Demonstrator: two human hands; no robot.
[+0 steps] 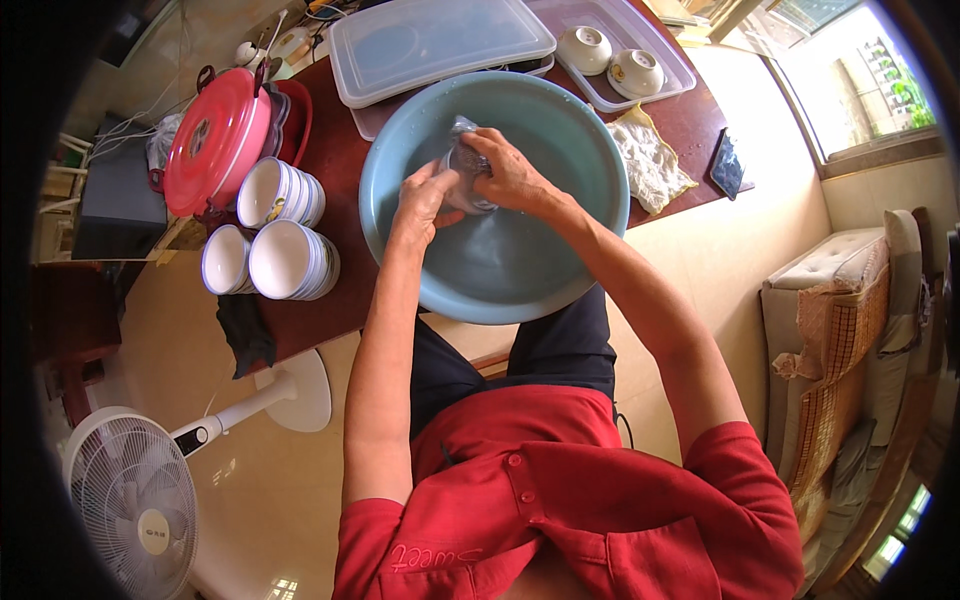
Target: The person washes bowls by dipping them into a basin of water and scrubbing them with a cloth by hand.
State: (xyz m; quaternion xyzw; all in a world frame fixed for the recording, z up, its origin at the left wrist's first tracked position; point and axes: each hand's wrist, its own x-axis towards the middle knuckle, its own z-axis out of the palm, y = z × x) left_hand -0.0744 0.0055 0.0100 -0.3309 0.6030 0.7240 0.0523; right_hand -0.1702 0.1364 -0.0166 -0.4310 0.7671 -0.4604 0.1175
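Note:
A large blue-grey plastic basin [607, 240] sits at the table's edge in front of me, with water in it. Inside the basin my left hand [421, 201] grips a small bowl [459, 196], mostly covered by the hands. My right hand [510, 169] presses a dark mesh scouring pad [472, 159] against that bowl. A scrap of clear plastic [463, 124] sticks up beside the right fingertips; how it joins the pad is hidden.
Stacked white bowls [283, 259] lie on their sides at left, by a red lidded pot [217, 142]. Two upturned bowls [635, 73] rest in a clear tray [679, 79]. A cloth [651, 161] and a phone [726, 165] lie right. A fan [131, 502] stands lower left.

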